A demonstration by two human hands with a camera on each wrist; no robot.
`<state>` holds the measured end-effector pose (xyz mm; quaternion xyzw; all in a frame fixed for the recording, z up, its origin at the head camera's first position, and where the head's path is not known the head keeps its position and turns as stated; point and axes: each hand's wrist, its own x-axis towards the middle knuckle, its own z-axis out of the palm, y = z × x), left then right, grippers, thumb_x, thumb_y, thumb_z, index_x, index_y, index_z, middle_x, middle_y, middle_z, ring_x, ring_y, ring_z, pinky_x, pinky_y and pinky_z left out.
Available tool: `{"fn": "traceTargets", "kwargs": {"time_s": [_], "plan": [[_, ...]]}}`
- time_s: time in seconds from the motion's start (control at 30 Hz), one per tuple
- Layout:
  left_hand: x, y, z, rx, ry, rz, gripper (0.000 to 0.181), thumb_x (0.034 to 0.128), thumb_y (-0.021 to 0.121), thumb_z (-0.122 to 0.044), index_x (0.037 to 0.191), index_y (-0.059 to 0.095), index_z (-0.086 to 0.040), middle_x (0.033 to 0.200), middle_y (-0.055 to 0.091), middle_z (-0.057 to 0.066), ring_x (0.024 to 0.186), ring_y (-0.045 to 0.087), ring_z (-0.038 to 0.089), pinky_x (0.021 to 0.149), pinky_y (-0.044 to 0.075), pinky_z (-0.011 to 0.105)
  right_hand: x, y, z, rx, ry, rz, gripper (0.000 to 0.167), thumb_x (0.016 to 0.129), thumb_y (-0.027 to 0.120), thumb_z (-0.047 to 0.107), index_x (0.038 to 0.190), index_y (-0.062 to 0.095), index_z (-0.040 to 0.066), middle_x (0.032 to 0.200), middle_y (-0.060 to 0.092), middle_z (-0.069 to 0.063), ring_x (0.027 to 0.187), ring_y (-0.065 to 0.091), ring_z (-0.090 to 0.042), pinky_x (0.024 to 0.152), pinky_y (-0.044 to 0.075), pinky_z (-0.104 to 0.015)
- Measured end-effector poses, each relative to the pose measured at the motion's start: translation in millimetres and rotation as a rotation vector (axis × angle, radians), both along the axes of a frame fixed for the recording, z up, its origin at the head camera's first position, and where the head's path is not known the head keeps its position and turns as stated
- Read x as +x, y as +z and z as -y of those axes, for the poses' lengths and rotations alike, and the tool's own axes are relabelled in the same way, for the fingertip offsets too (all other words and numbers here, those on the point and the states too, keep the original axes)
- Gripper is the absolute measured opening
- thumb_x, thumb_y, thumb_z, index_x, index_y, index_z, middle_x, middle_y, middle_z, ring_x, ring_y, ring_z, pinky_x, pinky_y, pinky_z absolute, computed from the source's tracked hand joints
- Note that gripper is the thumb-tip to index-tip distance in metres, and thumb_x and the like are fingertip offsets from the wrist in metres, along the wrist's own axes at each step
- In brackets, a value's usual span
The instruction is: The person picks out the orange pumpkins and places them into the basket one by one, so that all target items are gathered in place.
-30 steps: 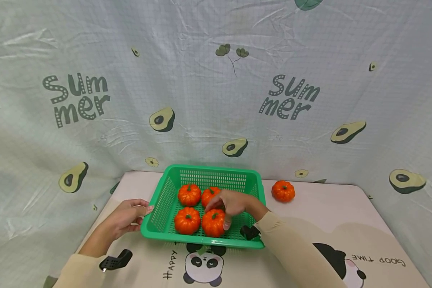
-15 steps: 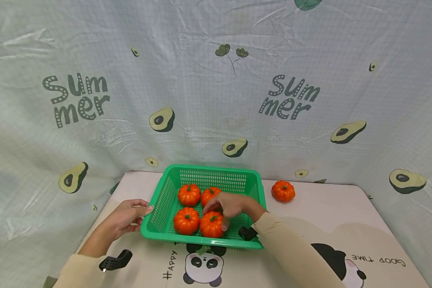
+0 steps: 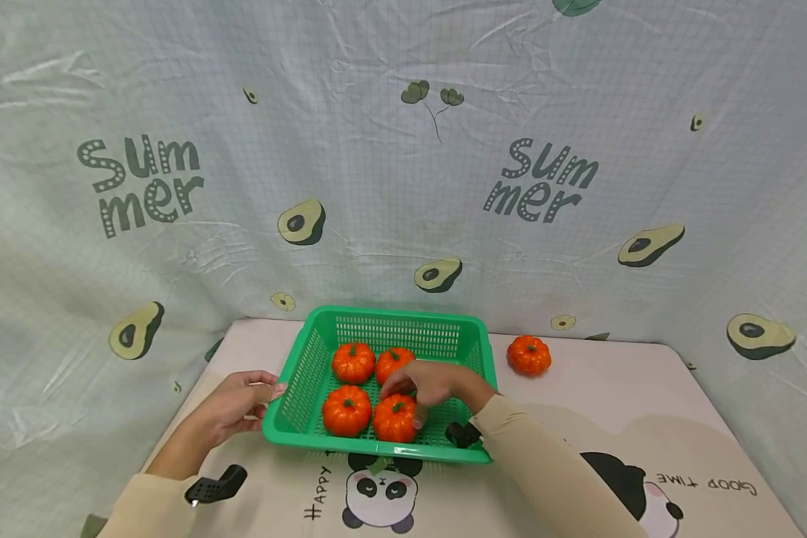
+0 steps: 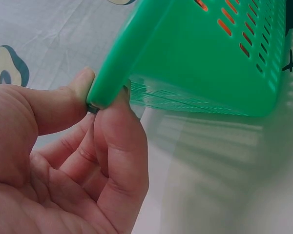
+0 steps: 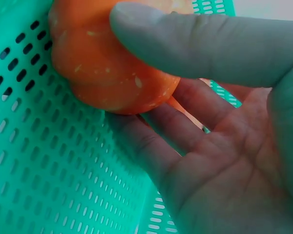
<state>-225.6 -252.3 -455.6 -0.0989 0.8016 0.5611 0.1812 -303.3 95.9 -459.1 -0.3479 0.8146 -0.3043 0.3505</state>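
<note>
A green plastic basket (image 3: 383, 448) with slotted walls holds several small orange pumpkins with green stems. My left hand (image 3: 235, 407) pinches its left rim between thumb and fingers, as the left wrist view shows close up on the basket rim (image 4: 122, 58). Inside the basket, my right hand (image 3: 433, 385) grips the front right pumpkin (image 3: 394, 420), thumb on its near side and fingers on the far side. That pumpkin (image 5: 102, 63) rests low by the basket wall in the right wrist view. Beside it sits the front left pumpkin (image 3: 347, 411); behind are a back left pumpkin (image 3: 353, 363) and a partly hidden back right pumpkin (image 3: 393, 362).
One more pumpkin (image 3: 529, 356) lies on the table right of the basket. The pale table mat (image 3: 276, 486) bears panda prints and lettering. A printed curtain (image 3: 376, 187) hangs behind the table and along both sides.
My right hand and the front right pumpkin have shifted slightly left inside the basket. The front left pumpkin has also edged left. My left hand stays on the rim.
</note>
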Motion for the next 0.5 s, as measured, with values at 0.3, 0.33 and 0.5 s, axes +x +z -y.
{"fn": "traceTargets", "kwargs": {"time_s": [0.3,0.33,0.5], "plan": [[1.4,-0.5,-1.0,-0.005,-0.001,0.007,0.037,0.1045,0.063,-0.025,0.126,0.055,0.003,0.080,0.062,0.000,0.073,0.056,0.018,0.065,0.053,0.032,6.8,2.2,-7,-0.019,-0.063,0.002,0.058,0.075,0.082,-0.010,0.128,0.071,0.010,0.135,0.069,-0.001,0.135,0.059,-0.026,0.119,0.043,-0.049],[1.3,-0.4,-0.8,-0.007,-0.003,0.004,0.037,0.1045,0.063,-0.025,0.127,0.055,0.003,0.080,0.062,0.000,0.073,0.056,0.018,0.065,0.053,0.033,6.9,4.2,-8,-0.022,-0.067,0.004,0.057,0.076,0.082,-0.009,0.129,0.070,0.009,0.135,0.069,-0.002,0.136,0.058,-0.027,0.119,0.043,-0.050],[0.6,0.4,0.6,-0.012,-0.008,-0.001,0.039,0.1045,0.063,-0.026,0.127,0.054,0.003,0.080,0.061,0.000,0.074,0.055,0.018,0.065,0.053,0.033,4.9,21.4,-17,-0.048,-0.094,0.018,0.057,0.079,0.082,-0.006,0.132,0.068,0.006,0.140,0.067,-0.007,0.137,0.059,-0.029,0.115,0.047,-0.049]]}}
